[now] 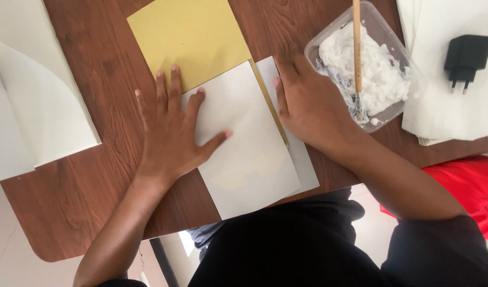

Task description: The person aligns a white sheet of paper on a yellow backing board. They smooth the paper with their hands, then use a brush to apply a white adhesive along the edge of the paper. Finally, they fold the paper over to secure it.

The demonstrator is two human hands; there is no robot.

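Both grips, left hand [172, 133] and right hand [308, 103], spread flat; white sheet [244, 143] smooth, faintly stained.

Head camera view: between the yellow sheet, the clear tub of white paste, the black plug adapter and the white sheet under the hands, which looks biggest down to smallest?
1. White sheet and yellow sheet: look about alike; the yellow one is partly covered and cut off by the frame, so unsure.
2. Clear tub of white paste.
3. Black plug adapter.

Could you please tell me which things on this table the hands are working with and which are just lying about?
In use: left hand and right hand pressing flat on the white sheet; yellow card beneath; tub of white paste with brush.

Lying about: black plug adapter; white paper stack.
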